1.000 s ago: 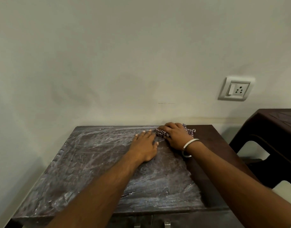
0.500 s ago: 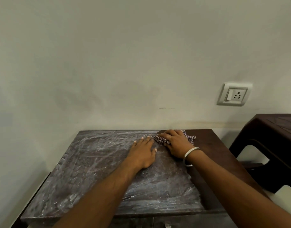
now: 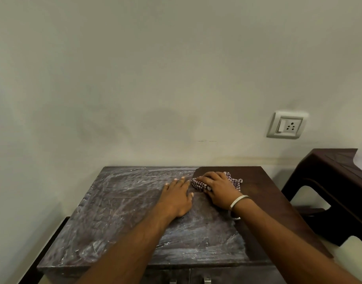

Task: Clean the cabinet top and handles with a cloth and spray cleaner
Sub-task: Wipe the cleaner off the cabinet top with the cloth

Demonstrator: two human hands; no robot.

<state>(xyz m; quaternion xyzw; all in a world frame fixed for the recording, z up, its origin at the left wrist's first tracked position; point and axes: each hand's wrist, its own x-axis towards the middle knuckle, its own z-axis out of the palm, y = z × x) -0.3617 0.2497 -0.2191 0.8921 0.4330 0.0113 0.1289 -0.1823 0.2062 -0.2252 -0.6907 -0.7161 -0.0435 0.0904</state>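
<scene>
Right fingers (image 3: 204, 179) seemingly curl on the cloth (image 3: 198, 184); left fingers (image 3: 181, 181) flat beside it.

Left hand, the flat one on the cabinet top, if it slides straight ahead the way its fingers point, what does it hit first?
Probably nothing on the cabinet top: the left hand points past the cloth toward the wall, though depth is unclear.

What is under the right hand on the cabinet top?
A checked cloth lies under the right hand, on the cabinet top. Its edges show; its middle is covered.
</scene>
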